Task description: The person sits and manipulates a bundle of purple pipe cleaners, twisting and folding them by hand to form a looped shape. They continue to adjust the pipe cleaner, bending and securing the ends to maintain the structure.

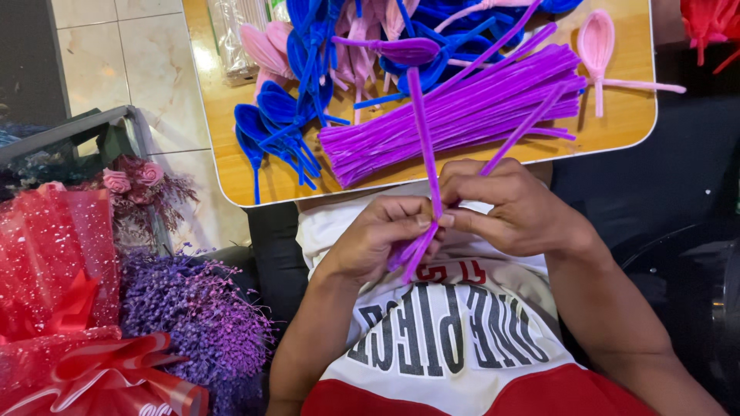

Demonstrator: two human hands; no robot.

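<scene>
Your left hand (378,235) and right hand (512,208) meet over your lap, both pinching the purple pipe-cleaner petal (424,139) by its stem. Loosen that pinch and the twist likely unwinds; a stray elbow could scatter the purple bundle (462,115) on the table (223,131).

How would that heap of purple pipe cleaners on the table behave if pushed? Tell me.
The purple pipe cleaners would probably slide and fan apart, since they lie loose and unbundled. They look light and bendy: the one in the left hand is already looped.

White jersey with dark block lettering, red hem panel, bare forearms
</scene>
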